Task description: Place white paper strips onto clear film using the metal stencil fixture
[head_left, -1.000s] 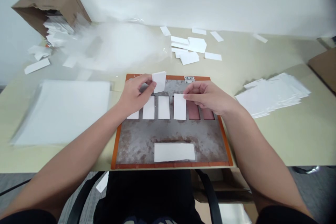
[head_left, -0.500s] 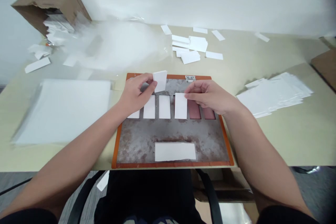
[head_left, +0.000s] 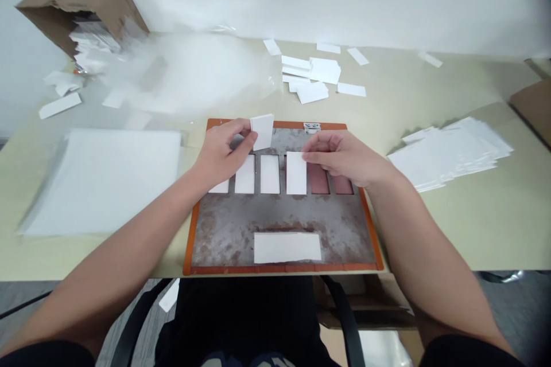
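Head view: left hand (head_left: 221, 152) pinching a white card (head_left: 262, 132) between thumb and fingers, over the top edge of a rust-stained metal plate (head_left: 224, 229) in an orange frame; right hand (head_left: 340, 157) loosely curled, fingertips (head_left: 306, 156) at the top of a second white card (head_left: 296, 176), grip hard to tell. Loose stack of white cards (head_left: 447, 152) near the right edge of the tabletop (head_left: 473, 229); torn cardboard box (head_left: 77, 6) off the far left corner.

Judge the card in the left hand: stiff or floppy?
Probably stiff: the white card stays flat beyond where the left hand pinches it, with no sag. Likely light, as that pinch alone holds it. Thin, so possibly fiddly to lift off the rusty metal plate.
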`<move>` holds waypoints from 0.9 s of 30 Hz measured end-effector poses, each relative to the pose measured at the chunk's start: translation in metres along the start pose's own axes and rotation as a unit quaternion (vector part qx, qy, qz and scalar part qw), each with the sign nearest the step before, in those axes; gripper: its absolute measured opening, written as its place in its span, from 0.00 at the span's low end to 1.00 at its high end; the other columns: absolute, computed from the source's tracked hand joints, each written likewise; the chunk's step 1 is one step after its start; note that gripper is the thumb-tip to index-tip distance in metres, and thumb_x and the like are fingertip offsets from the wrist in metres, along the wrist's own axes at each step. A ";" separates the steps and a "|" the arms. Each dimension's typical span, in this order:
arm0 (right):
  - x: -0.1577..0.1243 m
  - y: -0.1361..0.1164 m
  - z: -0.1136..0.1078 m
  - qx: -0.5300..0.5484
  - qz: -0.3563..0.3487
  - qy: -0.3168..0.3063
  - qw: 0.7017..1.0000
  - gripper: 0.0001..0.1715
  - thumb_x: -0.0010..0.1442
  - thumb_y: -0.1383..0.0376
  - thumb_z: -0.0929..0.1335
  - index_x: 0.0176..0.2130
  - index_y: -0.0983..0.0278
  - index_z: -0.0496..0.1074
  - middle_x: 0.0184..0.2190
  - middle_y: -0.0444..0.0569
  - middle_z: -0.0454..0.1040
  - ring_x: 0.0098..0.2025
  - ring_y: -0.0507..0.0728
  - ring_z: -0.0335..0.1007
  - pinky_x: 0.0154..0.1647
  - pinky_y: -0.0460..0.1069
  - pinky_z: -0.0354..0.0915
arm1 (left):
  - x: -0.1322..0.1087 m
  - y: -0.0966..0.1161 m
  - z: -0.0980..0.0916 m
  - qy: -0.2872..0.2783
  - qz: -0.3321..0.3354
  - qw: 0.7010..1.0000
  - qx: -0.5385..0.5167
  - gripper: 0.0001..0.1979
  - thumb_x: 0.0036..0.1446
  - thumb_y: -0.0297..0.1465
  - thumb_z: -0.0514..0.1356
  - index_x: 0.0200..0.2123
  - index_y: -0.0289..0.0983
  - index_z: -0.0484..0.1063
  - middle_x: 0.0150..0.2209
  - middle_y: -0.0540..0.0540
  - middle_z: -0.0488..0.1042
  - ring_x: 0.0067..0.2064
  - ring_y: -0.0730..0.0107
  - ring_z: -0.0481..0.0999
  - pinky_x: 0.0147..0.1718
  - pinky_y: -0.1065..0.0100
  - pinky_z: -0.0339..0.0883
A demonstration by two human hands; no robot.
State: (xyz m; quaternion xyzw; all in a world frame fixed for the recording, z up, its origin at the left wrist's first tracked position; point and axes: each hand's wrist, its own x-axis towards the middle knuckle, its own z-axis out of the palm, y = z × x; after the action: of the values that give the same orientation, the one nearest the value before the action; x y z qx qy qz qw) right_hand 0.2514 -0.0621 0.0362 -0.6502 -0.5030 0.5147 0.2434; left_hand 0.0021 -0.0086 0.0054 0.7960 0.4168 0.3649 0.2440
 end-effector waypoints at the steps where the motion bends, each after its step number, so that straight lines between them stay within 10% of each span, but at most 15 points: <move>1: 0.000 0.000 0.000 -0.004 -0.005 0.001 1.000 0.09 0.52 0.60 0.75 0.31 0.61 0.75 0.28 0.44 0.74 0.25 0.48 0.61 0.20 0.44 0.50 | 0.000 0.000 0.000 0.000 -0.001 1.000 0.000 0.08 0.62 0.34 0.55 0.30 0.40 0.68 0.29 0.51 0.75 0.29 0.71 0.69 0.30 0.68 0.63; 27: 0.001 0.009 0.008 -0.138 -0.102 0.051 0.984 0.07 0.57 0.59 0.72 0.33 0.60 0.78 0.33 0.46 0.74 0.32 0.53 0.69 0.38 0.52 0.66 | 0.000 0.002 -0.001 -0.006 -0.002 1.000 -0.005 0.07 0.62 0.33 0.55 0.31 0.40 0.68 0.29 0.51 0.75 0.30 0.70 0.71 0.31 0.67 0.63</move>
State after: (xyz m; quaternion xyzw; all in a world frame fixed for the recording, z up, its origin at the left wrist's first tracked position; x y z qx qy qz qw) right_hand 0.2477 -0.0660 0.0259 -0.6478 -0.6200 0.3793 0.2283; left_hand 0.0024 -0.0100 0.0071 0.7961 0.4154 0.3613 0.2512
